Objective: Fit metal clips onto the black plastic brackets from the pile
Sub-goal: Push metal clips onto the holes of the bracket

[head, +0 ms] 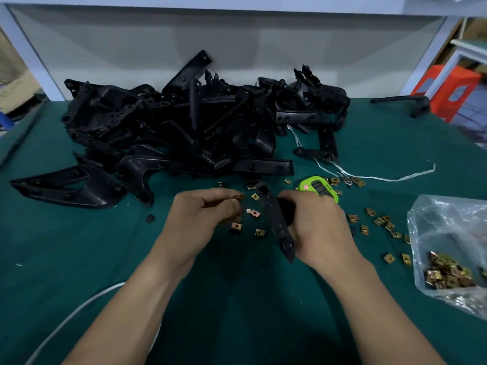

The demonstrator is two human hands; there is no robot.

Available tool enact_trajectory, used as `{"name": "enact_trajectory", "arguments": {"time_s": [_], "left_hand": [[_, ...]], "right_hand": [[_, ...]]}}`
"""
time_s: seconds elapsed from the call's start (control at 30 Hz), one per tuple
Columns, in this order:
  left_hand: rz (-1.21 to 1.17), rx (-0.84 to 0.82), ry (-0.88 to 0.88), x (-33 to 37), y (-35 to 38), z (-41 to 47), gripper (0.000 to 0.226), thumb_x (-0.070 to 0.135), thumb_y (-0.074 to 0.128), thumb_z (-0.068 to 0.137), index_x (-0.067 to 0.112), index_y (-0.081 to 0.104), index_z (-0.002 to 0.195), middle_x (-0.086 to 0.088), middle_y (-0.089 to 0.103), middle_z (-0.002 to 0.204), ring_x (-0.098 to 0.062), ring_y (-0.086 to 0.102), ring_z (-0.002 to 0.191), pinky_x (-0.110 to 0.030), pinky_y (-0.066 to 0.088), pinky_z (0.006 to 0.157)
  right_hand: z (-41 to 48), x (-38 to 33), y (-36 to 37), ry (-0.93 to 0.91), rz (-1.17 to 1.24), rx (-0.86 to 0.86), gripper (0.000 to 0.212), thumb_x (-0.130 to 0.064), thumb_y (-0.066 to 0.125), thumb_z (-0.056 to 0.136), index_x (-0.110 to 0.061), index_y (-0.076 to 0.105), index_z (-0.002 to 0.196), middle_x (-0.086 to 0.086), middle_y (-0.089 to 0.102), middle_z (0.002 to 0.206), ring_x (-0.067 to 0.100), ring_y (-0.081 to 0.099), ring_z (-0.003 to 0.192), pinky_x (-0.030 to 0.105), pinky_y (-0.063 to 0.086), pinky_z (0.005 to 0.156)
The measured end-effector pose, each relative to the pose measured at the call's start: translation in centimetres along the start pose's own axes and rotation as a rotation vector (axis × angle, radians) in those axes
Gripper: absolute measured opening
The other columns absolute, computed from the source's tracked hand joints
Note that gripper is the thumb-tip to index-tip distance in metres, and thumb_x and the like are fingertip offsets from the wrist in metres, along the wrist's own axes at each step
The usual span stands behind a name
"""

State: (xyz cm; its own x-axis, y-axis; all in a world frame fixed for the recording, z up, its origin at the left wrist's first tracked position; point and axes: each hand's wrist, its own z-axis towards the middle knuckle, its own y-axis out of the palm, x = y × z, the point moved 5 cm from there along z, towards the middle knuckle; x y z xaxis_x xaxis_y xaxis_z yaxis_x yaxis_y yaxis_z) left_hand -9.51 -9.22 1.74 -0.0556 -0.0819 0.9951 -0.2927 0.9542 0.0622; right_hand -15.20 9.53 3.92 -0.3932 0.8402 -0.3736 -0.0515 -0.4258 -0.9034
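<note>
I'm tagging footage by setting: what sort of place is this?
Probably a factory or workshop assembly bench: a pile of black brackets on a table, loose metal clips beside a bag of more, and the right hand holding one bracket while the left hand pinches a clip.

Black plastic bracket (274, 219): long and narrow with round holes, gripped in my right hand (316, 227), tilted, its far end toward the pile (184, 122) of tangled black brackets at the back of the green surface (105, 246). A brass-coloured metal clip (238, 197) is pinched in my left hand (210, 209), just left of the bracket. Small square loose clips (379, 221) lie scattered around both hands; more are heaped in a clear bag (448, 222) at right.
</note>
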Motion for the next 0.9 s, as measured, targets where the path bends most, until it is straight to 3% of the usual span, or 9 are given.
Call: {"name": "enact_trajectory", "arguments": {"time_s": [0.1,0.2,0.4,0.53,0.67,0.73,0.9], "left_hand": [[-0.051,-0.160,-0.039,0.3,1.0,-0.7,0.015,0.024,0.078,0.077,0.014,0.083,0.087,-0.010,0.076,0.079,-0.014,0.070,0.069,-0.019,0.056,0.065],[-0.048,-0.195,-0.069,0.5,1.4,-1.1,0.025,0.035,0.080,0.069,0.011,0.081,0.076,-0.011,0.075,0.074,-0.014,0.069,0.063,-0.019,0.053,0.056],[-0.019,-0.236,-0.057,0.6,1.5,-1.1,0.023,0.040,0.080,0.069,0.017,0.079,0.071,-0.010,0.074,0.071,-0.014,0.068,0.061,-0.019,0.052,0.055],[0.005,-0.244,-0.040,0.7,1.5,-1.2,0.022,0.038,0.079,0.072,0.017,0.080,0.073,-0.010,0.074,0.072,-0.014,0.068,0.063,-0.018,0.052,0.057],[0.020,-0.233,-0.033,0.8,1.5,-1.2,0.018,0.033,0.078,0.073,0.015,0.080,0.073,-0.011,0.073,0.071,-0.015,0.067,0.062,-0.019,0.052,0.057],[0.042,-0.230,-0.030,0.9,1.5,-1.3,0.016,0.030,0.078,0.074,0.014,0.080,0.073,-0.012,0.073,0.070,-0.016,0.067,0.061,-0.020,0.052,0.057],[0.124,-0.217,-0.038,0.8,1.1,-1.1,0.011,0.011,0.078,0.083,0.009,0.080,0.072,-0.013,0.071,0.068,-0.018,0.063,0.059,-0.021,0.051,0.055]], "right_hand": [[-0.2,0.2,-0.1,0.036,0.034,0.040,0.028,-0.018,0.067,0.071,-0.033,0.067,0.095,-0.016,0.037,0.057,0.026,0.038,0.065,0.033,0.032,0.061],[-0.1,0.0,0.0,0.038,0.008,0.076,0.018,-0.024,0.070,0.076,-0.030,0.064,0.092,-0.013,0.038,0.056,0.025,0.037,0.064,0.033,0.030,0.059],[-0.1,0.1,0.2,0.029,-0.015,0.119,0.028,-0.017,0.071,0.070,-0.032,0.063,0.091,-0.010,0.042,0.055,0.025,0.040,0.062,0.032,0.031,0.058],[-0.1,0.0,0.3,0.012,-0.037,0.088,0.033,-0.011,0.069,0.067,-0.032,0.065,0.092,-0.014,0.036,0.052,0.025,0.039,0.061,0.032,0.031,0.058],[0.0,-0.1,0.2,-0.001,-0.072,0.049,0.036,-0.012,0.068,0.071,-0.035,0.067,0.099,-0.007,0.051,0.062,0.029,0.050,0.066,0.034,0.037,0.061],[0.1,-0.1,0.2,-0.010,-0.097,0.044,0.034,-0.013,0.068,0.075,-0.037,0.066,0.099,-0.008,0.048,0.063,0.027,0.048,0.066,0.034,0.036,0.062],[0.3,0.0,0.2,-0.013,-0.174,0.037,0.024,-0.013,0.059,0.080,-0.033,0.065,0.093,-0.006,0.045,0.055,0.028,0.048,0.064,0.033,0.032,0.060]]}}
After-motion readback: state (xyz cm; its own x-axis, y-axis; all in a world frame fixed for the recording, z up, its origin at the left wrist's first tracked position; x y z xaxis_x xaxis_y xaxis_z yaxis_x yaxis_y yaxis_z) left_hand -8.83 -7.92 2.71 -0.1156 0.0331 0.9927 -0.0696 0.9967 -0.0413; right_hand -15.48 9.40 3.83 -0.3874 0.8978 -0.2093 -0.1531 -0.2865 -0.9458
